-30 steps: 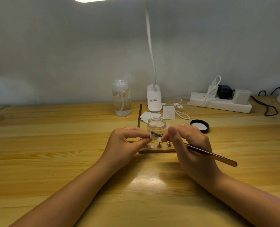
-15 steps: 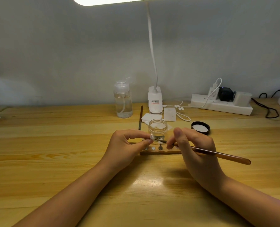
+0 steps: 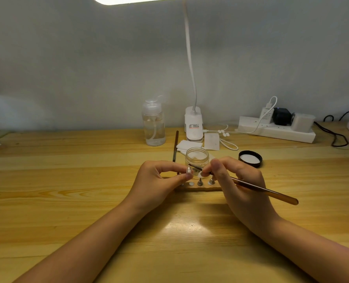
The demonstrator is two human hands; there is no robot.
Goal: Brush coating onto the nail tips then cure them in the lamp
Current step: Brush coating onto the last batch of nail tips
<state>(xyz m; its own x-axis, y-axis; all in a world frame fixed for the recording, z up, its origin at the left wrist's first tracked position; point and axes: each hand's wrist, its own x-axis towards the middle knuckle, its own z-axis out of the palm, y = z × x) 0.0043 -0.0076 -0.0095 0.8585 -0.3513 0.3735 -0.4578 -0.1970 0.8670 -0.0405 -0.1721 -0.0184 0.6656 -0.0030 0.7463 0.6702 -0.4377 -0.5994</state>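
L hand (image 3: pixel 159 180), frame centre, pinches a small clear nail tip (image 3: pixel 188 170) btwn thumb & forefinger. R hand (image 3: pixel 239 180) grips a thin brown brush (image 3: pixel 257 188), bristle end at the tip. Just behind: open clear glass jar (image 3: pixel 197 157); below: wooden holder strip (image 3: pixel 198 188) w/ pegs. Black round lid (image 3: pixel 250 158) right of jar.
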